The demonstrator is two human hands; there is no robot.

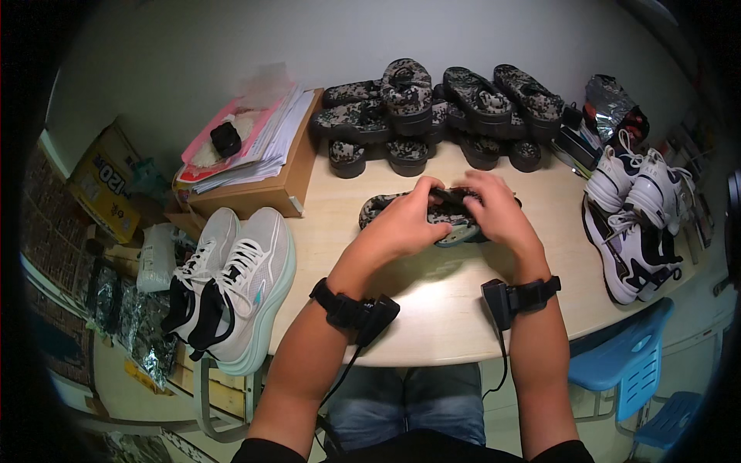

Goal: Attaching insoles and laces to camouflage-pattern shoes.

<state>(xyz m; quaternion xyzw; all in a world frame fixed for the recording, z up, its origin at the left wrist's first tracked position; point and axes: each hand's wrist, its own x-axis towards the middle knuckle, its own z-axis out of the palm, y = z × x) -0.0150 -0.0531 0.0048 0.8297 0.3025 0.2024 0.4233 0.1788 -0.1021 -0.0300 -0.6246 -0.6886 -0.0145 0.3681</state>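
On the table in front of me lies camouflage footwear (376,207) with a dark opening; my hands cover much of it, so I cannot tell whether it is one shoe or a pair. My left hand (411,218) grips it from the left, fingers curled over the top and thumb pointing right. Across from it, my right hand (498,210) bends round the right part, its fingertips at the dark opening and slightly blurred. A pale green edge shows below, between the two hands.
Several camouflage shoes (407,96) with black soles are stacked along the wall. Grey-white sneakers (258,282) stand at the left edge, white-and-black sneakers (629,255) at the right. A cardboard box (297,177) bears papers. Blue chairs (625,366) are at the lower right.
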